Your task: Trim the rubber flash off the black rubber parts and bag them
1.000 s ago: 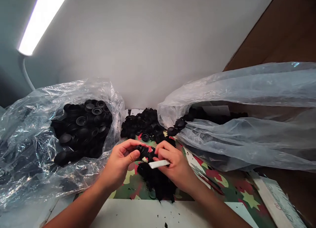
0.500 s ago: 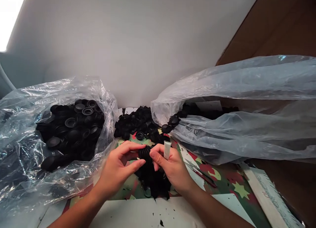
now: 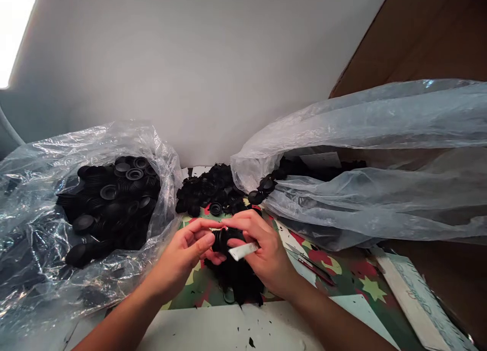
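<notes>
My left hand (image 3: pixel 180 254) is closed around a black ribbed rubber piece (image 3: pixel 219 239), which looks like a short stack of round rubber caps. My right hand (image 3: pixel 270 252) meets it from the other side, its fingertips close to the left index finger. Between the right fingers sits a pale flat strip (image 3: pixel 243 250), its wide end pointing to the left. Whether the strip touches the rubber piece cannot be made out. Beneath both hands lies a dark pile of black rubber scraps (image 3: pixel 238 285).
A clear plastic bag (image 3: pixel 167 173) on the left holds many black rubber caps (image 3: pixel 110 191). Another heap of black parts (image 3: pixel 209 186) lies behind the hands. At right are a second plastic bag (image 3: pixel 342 128), tweezers (image 3: pixel 312 267), a cardboard box (image 3: pixel 426 41) and a white board (image 3: pixel 411 295).
The pale strip has swung from upright to nearly level, pointing left. My right fingers have come over the rubber piece, and my left fingers have closed more tightly around it.
</notes>
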Motion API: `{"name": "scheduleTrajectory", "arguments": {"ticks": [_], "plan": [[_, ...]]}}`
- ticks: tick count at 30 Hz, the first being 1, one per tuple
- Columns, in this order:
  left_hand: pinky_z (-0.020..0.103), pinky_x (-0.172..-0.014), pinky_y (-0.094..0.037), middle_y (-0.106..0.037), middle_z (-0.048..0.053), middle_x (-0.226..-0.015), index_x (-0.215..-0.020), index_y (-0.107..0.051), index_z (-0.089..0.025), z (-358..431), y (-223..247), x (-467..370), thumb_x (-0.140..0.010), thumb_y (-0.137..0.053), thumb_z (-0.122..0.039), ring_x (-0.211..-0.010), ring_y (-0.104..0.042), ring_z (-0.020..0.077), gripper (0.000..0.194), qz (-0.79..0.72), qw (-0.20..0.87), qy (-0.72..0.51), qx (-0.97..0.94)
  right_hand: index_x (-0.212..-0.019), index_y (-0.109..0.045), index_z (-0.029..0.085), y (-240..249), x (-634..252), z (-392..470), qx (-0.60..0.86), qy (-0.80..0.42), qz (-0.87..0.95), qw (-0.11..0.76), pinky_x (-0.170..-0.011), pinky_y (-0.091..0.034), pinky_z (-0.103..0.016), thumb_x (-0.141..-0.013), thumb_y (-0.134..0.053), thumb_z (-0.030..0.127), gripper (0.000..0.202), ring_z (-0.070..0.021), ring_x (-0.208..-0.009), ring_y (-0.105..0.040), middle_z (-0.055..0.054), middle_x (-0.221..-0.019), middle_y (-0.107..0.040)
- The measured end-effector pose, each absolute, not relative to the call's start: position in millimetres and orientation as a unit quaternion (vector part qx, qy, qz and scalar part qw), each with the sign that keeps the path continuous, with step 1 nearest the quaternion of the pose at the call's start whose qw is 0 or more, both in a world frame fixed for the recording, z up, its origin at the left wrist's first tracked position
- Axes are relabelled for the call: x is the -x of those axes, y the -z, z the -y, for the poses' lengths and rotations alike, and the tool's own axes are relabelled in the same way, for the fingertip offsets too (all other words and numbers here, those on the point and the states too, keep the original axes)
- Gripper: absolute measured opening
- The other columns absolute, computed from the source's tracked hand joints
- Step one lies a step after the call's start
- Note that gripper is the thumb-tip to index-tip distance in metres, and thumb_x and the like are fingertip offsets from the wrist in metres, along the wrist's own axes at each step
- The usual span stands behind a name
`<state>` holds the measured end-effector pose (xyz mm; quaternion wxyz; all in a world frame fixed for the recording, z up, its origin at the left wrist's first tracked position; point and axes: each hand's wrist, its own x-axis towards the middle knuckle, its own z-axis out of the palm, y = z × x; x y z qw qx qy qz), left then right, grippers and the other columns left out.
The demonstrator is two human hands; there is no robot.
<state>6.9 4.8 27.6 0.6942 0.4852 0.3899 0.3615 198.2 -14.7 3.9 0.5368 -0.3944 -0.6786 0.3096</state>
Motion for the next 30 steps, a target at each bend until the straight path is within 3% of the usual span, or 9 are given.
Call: {"name": "scheduleTrajectory", "arguments": {"ticks": [3,7,11,13,16,19,22,30], "plan": [[0.022,-0.057,-0.052,-0.069,-0.001,-0.069,-0.096,-0.068,-0.018,-4,-26,-8,-0.081,-0.075,-0.053,-0.056,-0.066,0.0126,0.039,-0.401,0.688,-0.343,-0.498,-0.113,-0.073,0.031,0,-197,15,0.356,-0.285,0.707,0.541,-0.074,-0.053,-0.027,-0.094,-0.061,0.016,0.027,-0.0157,-0.088,-0.065,-0.002,-0.102,-0.066],[0.026,-0.057,-0.052,-0.069,0.002,-0.071,-0.099,-0.068,-0.017,-3,-24,-9,-0.082,-0.071,-0.058,-0.058,-0.066,0.0154,0.045,-0.409,0.661,-0.320,-0.542,-0.091,-0.071,0.024,2,-194,15,0.403,-0.297,0.672,0.546,-0.067,-0.050,-0.025,-0.087,-0.067,0.015,0.011,-0.0147,-0.076,-0.064,0.001,-0.084,-0.067],[0.027,-0.070,-0.053,-0.071,0.005,-0.093,-0.111,-0.073,-0.022,-4,-23,-10,-0.065,-0.091,-0.039,-0.080,-0.065,0.0190,0.052,-0.391,0.566,-0.380,-0.618,-0.080,-0.064,0.021,1,-191,14,0.433,-0.430,0.586,0.533,-0.065,-0.050,-0.024,-0.085,-0.069,0.025,0.008,-0.0149,-0.073,-0.065,0.002,-0.077,-0.067],[0.028,-0.071,-0.053,-0.071,0.005,-0.096,-0.108,-0.076,-0.023,-5,-22,-10,-0.067,-0.090,-0.033,-0.082,-0.063,0.0187,0.045,-0.386,0.525,-0.397,-0.647,-0.084,-0.064,0.022,1,-190,15,0.425,-0.468,0.559,0.538,-0.067,-0.051,-0.024,-0.085,-0.069,0.029,0.009,-0.0157,-0.077,-0.065,0.001,-0.082,-0.067],[0.025,-0.062,-0.051,-0.068,0.002,-0.088,-0.102,-0.077,-0.023,-4,-19,-9,-0.065,-0.091,-0.033,-0.071,-0.058,0.0152,0.042,-0.404,0.483,-0.405,-0.663,-0.084,-0.063,0.021,-1,-189,16,0.439,-0.434,0.560,0.553,-0.064,-0.047,-0.023,-0.087,-0.066,0.030,0.009,-0.0141,-0.073,-0.061,0.001,-0.082,-0.065],[0.023,-0.052,-0.044,-0.062,-0.002,-0.076,-0.089,-0.072,-0.019,-2,-16,-8,-0.055,-0.096,-0.034,-0.060,-0.052,0.0117,0.044,-0.433,0.440,-0.409,-0.672,-0.072,-0.063,0.021,-2,-187,18,0.440,-0.392,0.609,0.531,-0.061,-0.041,-0.025,-0.090,-0.064,0.034,0.023,-0.0135,-0.066,-0.054,0.002,-0.072,-0.059],[0.021,-0.048,-0.037,-0.056,-0.006,-0.067,-0.080,-0.065,-0.018,-2,-14,-7,-0.052,-0.097,-0.033,-0.053,-0.046,0.0091,0.045,-0.439,0.407,-0.405,-0.691,-0.073,-0.066,0.021,-1,-185,18,0.418,-0.406,0.633,0.509,-0.063,-0.040,-0.026,-0.085,-0.073,0.035,0.020,-0.0149,-0.069,-0.054,0.001,-0.073,-0.060],[0.023,-0.062,-0.047,-0.063,-0.001,-0.081,-0.081,-0.067,-0.019,-2,-21,-8,-0.059,-0.094,-0.029,-0.074,-0.058,0.0149,0.036,-0.394,0.484,-0.441,-0.645,-0.070,-0.066,0.021,-8,-185,22,0.387,-0.451,0.604,0.530,-0.064,-0.039,-0.027,-0.086,-0.068,0.028,0.017,-0.0143,-0.069,-0.051,0.001,-0.072,-0.058]]}}
